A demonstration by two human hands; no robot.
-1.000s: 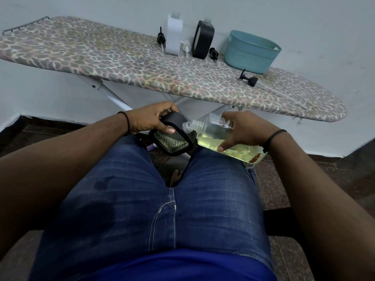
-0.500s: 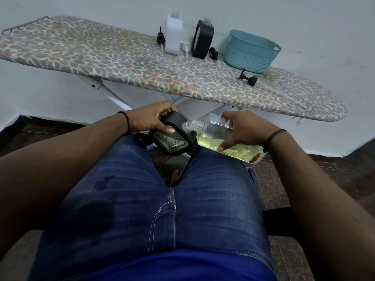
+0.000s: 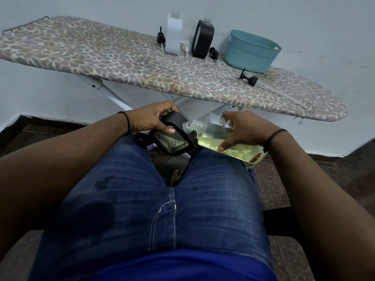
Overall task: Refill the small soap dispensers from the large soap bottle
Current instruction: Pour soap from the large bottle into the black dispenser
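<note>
Person sits w/ knees in blue jeans, both hands out over the lap. Left hand grips a small black dispenser from the top – fingers wrapped round its upper end, thumb on the clear, diamond-patterned front. Dispenser is tilted, its top towards the right hand. Right hand holds the large soap bottle – clear, square-ish, lying nearly flat, fingers curled over its upper side & thumb underneath. Bottle's open threaded neck points left and sits right at the dispenser's top; can't tell if they touch. Yellow-green soap pools along the bottle's lower side, roughly half full; a reddish bit shows near its base.

Behind, an ironing board w/ leopard-print cover serves as the counter, standing against a pale wall. On its far edge: a white dispenser upright w/o pump, a second black dispenser upright beside it, also open-topped. Loose pump heads lie around them – a black one left of the white dispenser, a white one between the two, another black just right of the black dispenser. A teal basket stands further right, & one more black pump lies in front of it.
</note>
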